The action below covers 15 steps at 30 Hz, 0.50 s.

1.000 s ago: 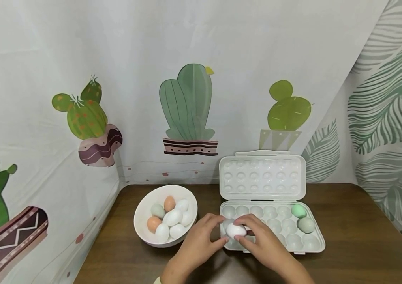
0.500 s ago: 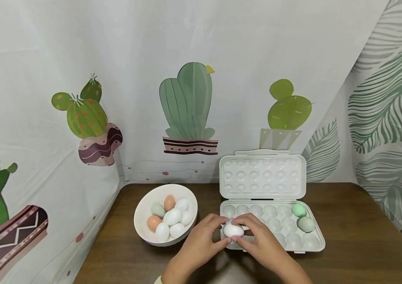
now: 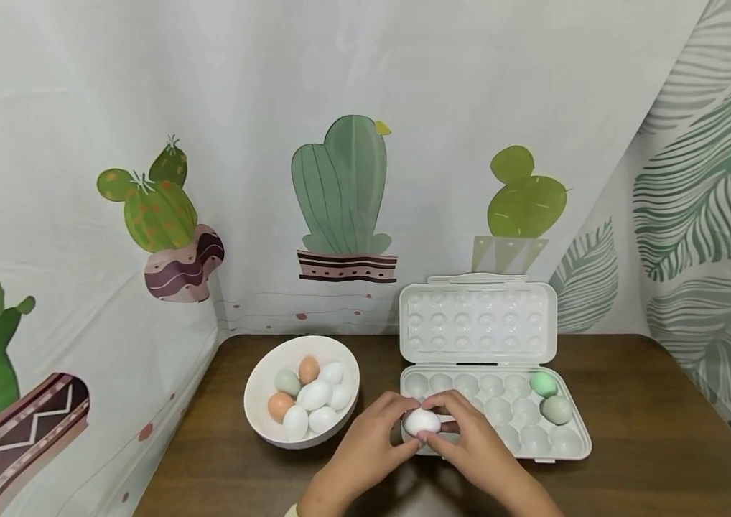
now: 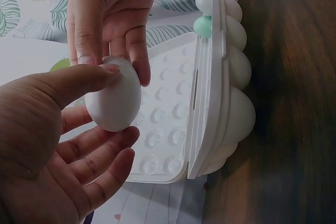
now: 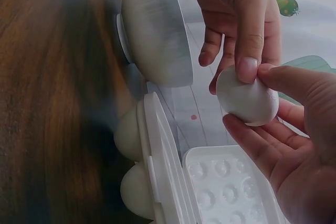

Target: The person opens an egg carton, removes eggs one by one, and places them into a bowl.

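Observation:
A white egg (image 3: 422,422) is between both hands, above the left end of the open egg tray (image 3: 575,451). My left hand (image 3: 368,446) pinches its left end with the thumb and fingertips. From the other side my right hand (image 3: 480,446) grips it too, thumb nearest the viewer. In the left wrist view the egg (image 4: 116,103) is held up off the cups, with the left thumb lying along its top. A mint-green egg (image 3: 543,383) and a pale grey-green egg (image 3: 557,410) sit in cups at the tray's right end.
To the left stands a white bowl (image 3: 258,424) with several white, brown and grey-green eggs. The tray's dimpled lid (image 3: 478,352) is tipped up behind it, near the cactus-print cloth (image 3: 243,215). All stands on a dark wooden table (image 3: 204,467).
The white egg, first held by the right hand alone, has shifted slightly left. My left fingertips have closed onto it. The bowl and tray stay where they were.

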### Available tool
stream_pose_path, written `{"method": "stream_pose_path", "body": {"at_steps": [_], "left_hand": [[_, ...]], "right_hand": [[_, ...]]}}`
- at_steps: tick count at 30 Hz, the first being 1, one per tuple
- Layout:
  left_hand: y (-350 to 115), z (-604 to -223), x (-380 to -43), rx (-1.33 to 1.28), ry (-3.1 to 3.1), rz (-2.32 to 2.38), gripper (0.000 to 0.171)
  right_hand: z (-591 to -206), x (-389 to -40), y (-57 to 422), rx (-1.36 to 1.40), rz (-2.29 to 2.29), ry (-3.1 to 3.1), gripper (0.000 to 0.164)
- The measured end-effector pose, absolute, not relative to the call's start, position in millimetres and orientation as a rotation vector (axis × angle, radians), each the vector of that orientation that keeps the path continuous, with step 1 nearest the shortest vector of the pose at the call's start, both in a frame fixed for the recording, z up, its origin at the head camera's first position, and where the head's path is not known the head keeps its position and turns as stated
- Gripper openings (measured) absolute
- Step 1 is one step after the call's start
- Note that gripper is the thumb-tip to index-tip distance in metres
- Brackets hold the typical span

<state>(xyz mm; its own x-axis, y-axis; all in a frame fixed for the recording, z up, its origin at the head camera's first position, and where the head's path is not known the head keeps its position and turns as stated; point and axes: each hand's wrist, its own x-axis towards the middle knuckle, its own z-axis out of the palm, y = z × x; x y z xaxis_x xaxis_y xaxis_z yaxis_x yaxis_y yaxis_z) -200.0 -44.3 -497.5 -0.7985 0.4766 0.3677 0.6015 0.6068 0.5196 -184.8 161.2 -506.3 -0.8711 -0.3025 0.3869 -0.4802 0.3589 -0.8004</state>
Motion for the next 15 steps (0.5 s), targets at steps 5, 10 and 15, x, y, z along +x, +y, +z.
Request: {"method": "stream_pose_path", "body": {"at_steps": [5,10,15], "left_hand": [[-43.7,-496.1,-199.2,-0.904,-2.628,-0.949,0.040],[-43.6,-496.5,-199.0,-0.904,-2.627,-0.933,0.040],[-43.6,-497.0,-199.0,-0.903,-2.632,-0.922,0.040]], "right_hand": [[-505.0,-183.7,158.7,0.692,1.603,-2.446,0.037],[-504.7,-182.6,156.7,0.677,1.668,-2.463,0.038],[-505.4,-181.3,156.1,0.659,1.693,-2.489,0.037]]}}
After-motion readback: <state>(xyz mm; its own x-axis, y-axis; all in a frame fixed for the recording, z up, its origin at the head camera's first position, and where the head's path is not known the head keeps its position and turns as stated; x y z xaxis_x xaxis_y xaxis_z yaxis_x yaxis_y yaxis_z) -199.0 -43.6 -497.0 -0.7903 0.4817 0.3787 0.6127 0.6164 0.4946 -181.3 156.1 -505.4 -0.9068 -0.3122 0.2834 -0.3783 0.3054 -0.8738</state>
